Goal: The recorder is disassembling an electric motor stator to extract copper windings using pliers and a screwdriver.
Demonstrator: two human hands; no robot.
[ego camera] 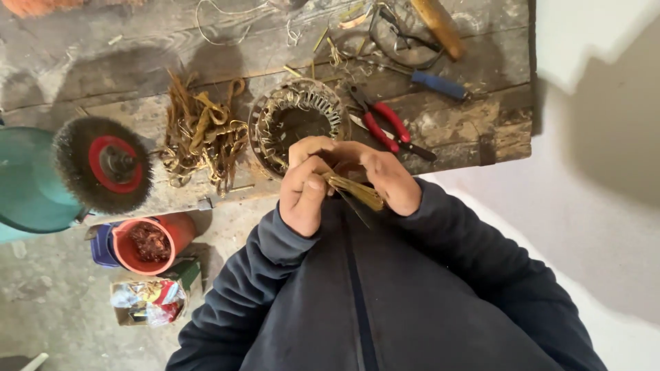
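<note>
Yellow-brown strips of thin insulation paper (354, 193) sat pinched in both hands at the worktop (481, 103) edge.
Left hand (304, 189) and right hand (385, 175) each kept a closed grip on the bundle, just before the round wound metal stator (295, 120); holding near the tips would likely steady it best.

Worn wooden workbench (474, 130), scarred and stained, stands against a pale wall (598, 137). Bare concrete floor (48, 302) below, dusty. Daylight casts soft shadows.
</note>
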